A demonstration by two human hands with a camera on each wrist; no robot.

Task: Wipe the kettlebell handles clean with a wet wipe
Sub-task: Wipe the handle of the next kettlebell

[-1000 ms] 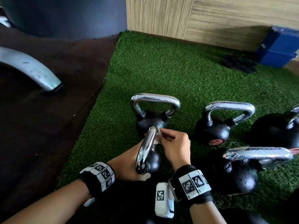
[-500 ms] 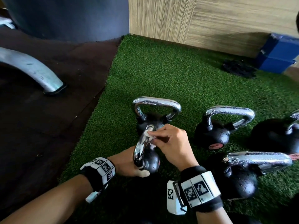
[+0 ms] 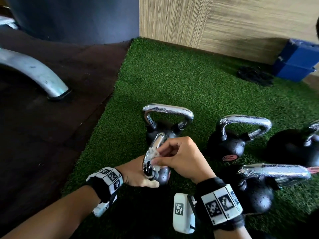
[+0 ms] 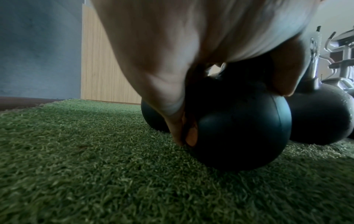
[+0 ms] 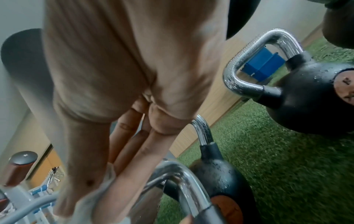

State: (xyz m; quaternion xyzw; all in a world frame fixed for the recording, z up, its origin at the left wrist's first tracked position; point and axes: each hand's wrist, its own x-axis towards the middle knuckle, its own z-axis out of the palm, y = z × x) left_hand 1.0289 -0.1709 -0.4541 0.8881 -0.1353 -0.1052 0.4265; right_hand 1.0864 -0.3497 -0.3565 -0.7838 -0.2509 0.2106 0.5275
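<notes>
right hand pinches a wet wipe around the chrome handle of the nearest small kettlebell, fingers curled round wipe and bar. left hand cups the black ball low down, thumb and fingers wrapped on it, steadying it on the turf mat near its left edge. three or more other kettlebells sit just behind and to the right, handles beaded with drops, likely not wiped yet. risks: the turf is soft and the ball is round, so a hard stroke could roll it if the left grip slackens; it may knock the kettlebell behind, which looks touching; the bunched wipe could slip off the wet chrome or miss the inner curve.
</notes>
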